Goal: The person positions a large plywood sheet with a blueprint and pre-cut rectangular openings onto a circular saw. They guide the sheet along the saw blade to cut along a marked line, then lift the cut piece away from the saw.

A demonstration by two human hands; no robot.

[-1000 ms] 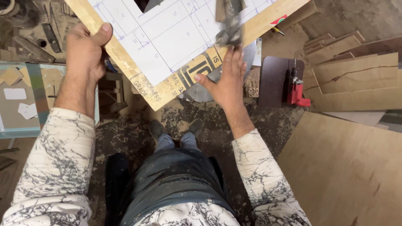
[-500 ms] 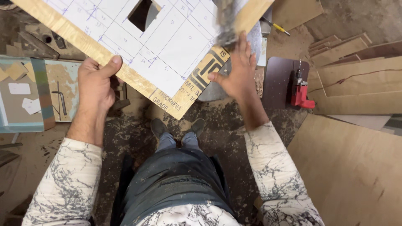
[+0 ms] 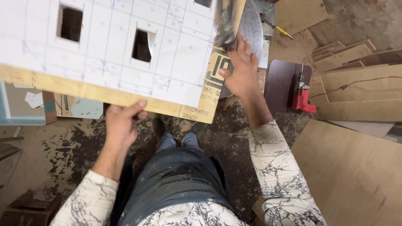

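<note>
My left hand [image 3: 121, 125] pinches the near edge of the big plywood board [image 3: 109, 50], thumb on top. My right hand [image 3: 240, 71] lies open and flat on its right end. The board stretches left to right over the floor [image 3: 67, 150].

The plywood panel [image 3: 104, 58] runs off the top and left edges, and that dark tool [image 3: 225, 25] by the right hand [image 3: 240, 73] is just blur.
</note>
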